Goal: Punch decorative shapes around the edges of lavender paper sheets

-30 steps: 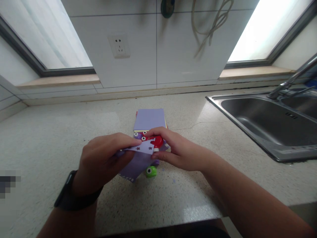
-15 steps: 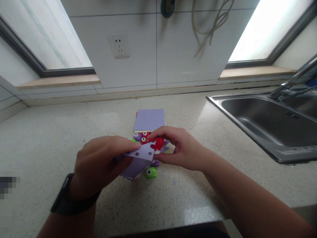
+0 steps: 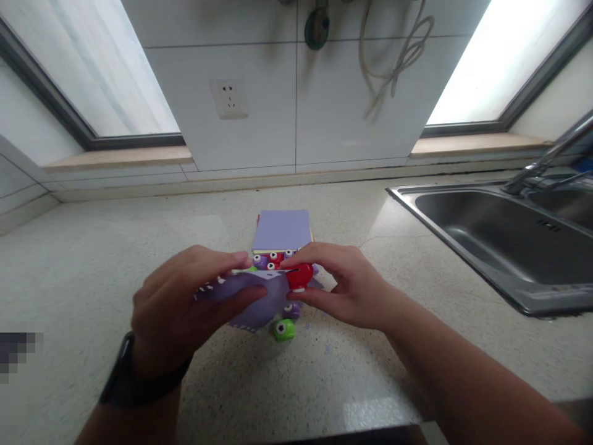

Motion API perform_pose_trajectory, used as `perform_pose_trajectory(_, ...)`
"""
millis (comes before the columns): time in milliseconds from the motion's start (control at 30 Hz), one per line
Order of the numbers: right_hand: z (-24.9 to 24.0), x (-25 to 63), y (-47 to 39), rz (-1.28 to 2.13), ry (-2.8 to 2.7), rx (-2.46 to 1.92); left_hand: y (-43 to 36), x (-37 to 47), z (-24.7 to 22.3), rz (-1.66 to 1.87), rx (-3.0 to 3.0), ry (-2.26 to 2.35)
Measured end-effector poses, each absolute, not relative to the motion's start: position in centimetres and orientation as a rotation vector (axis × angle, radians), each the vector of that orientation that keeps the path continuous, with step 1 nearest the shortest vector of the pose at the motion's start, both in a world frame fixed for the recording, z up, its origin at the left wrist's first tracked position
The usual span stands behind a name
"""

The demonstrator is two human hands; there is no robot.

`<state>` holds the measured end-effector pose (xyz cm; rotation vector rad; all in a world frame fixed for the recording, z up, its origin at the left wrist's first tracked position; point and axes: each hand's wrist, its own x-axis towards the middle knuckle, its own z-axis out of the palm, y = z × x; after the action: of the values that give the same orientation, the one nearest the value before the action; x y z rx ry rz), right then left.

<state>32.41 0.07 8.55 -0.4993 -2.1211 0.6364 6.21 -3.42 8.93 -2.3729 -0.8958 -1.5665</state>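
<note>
My left hand (image 3: 180, 296) pinches a sheet of purple paper (image 3: 264, 306) that bends downward and has small punched cut-outs along its edges. In my right hand (image 3: 354, 284) is a red craft punch (image 3: 301, 277), gripped between thumb and fingers. The paper's right edge meets the slot of the punch; how deep it sits inside I cannot tell. Just below stand a purple craft punch (image 3: 291, 310) and a green craft punch (image 3: 284, 330). Behind my hands are several more punches, among them a red one (image 3: 277, 257), partly hidden.
A stack of coloured paper (image 3: 283, 230), purple on top, lies beyond the punches on the speckled countertop (image 3: 139, 228). Small purple paper bits (image 3: 328, 349) are scattered nearby. To the right is a steel sink (image 3: 477, 228) with a faucet (image 3: 532, 170). A socket (image 3: 230, 99) is on the wall.
My left hand has shifted slightly left, and the paper has tilted so its punched top strip is seen nearly edge-on. The red punch sits slightly farther right. The camera view has tipped slightly.
</note>
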Motion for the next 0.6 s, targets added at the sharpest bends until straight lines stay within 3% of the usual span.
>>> perform_pose_trajectory(200, 7.6, 32.1, 1.0, 0.826, -1.879, -0.700, -0.8, 5.8, 7.2, -1.940, -2.194, -1.376)
perform_pose_trajectory(367, 6.8, 32.0, 2.6, 1.043, -1.535, -0.775, 0.9, 5.8, 6.6, -2.716, -1.955, -1.542)
perform_pose_trajectory(433, 6.7, 32.0, 3.0, 1.048, -1.437, -0.763, 0.8, 6.4, 6.5, -2.954, -2.114, -1.744)
perform_pose_trajectory(533, 6.6, 31.9, 3.2, 1.051, -1.377, -0.729, 0.4, 7.6, 6.2, -2.912, -2.518, -1.959)
perform_pose_trajectory(600, 6.6, 31.9, 3.1, 1.066, -1.388, -0.707, 0.3, 8.1, 5.9, -2.901, -2.410, -2.038)
